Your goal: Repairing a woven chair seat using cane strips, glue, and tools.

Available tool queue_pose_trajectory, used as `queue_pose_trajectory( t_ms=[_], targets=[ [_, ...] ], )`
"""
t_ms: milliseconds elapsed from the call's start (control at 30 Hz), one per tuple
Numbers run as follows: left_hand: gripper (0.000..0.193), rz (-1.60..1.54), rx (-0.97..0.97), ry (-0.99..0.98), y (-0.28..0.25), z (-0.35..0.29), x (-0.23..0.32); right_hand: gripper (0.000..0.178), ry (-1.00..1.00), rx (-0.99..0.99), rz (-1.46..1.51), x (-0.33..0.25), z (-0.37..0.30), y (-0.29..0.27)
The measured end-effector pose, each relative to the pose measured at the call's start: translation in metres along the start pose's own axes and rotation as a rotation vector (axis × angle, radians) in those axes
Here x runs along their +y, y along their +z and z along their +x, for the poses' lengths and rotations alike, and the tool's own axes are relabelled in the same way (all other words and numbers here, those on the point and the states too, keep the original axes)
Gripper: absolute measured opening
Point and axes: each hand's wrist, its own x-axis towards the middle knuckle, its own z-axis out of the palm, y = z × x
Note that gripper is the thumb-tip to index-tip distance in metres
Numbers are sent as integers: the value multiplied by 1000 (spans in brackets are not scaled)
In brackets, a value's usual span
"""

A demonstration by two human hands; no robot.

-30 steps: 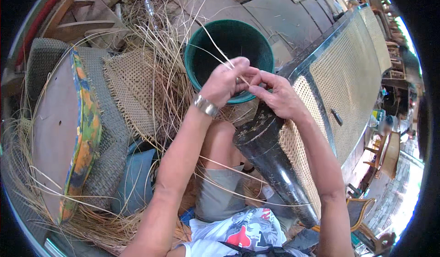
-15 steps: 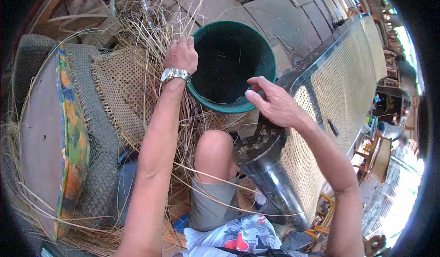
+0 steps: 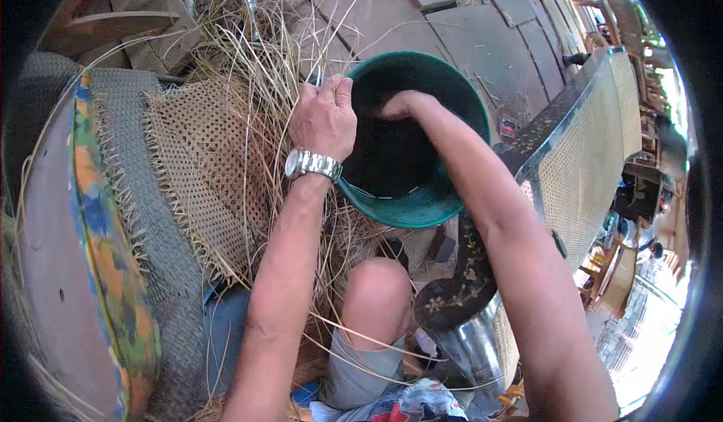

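Note:
A green bucket [image 3: 410, 217] with a dark inside stands in front of me, tilted toward me. My left hand [image 3: 324, 117], a metal watch on its wrist, is closed at the bucket's left rim, thumb pressed to the fingers. Long pale cane strands [image 3: 260, 83] pass beside and behind that hand. My right hand [image 3: 407, 106] reaches down into the bucket from the right. Its fingers fade into the dark interior and are blurred, so what they touch is hidden.
Right of the bucket leans a black-framed seat with woven cane panels [image 3: 580, 162]. At left lie a piece of open cane webbing [image 3: 207, 151], a grey woven sheet [image 3: 154, 219] and a cushion with a patterned edge [image 3: 113, 271]. Grey slabs [image 3: 482, 45] cover the ground beyond.
My right hand has gone from the bucket's right rim down into the bucket. The bucket and my left hand appear lower and further right in view, along with the surroundings.

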Motion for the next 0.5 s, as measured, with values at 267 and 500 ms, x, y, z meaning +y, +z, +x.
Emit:
queue_pose_trajectory(
  t_ms=[267,500],
  targets=[
    [38,-71,26,-13,-3,-3,-14,67,308,70,-463,20,62,25],
    [40,-53,-5,-33,0,-1,-1,65,582,201,-915,5,41,93]
  ],
)
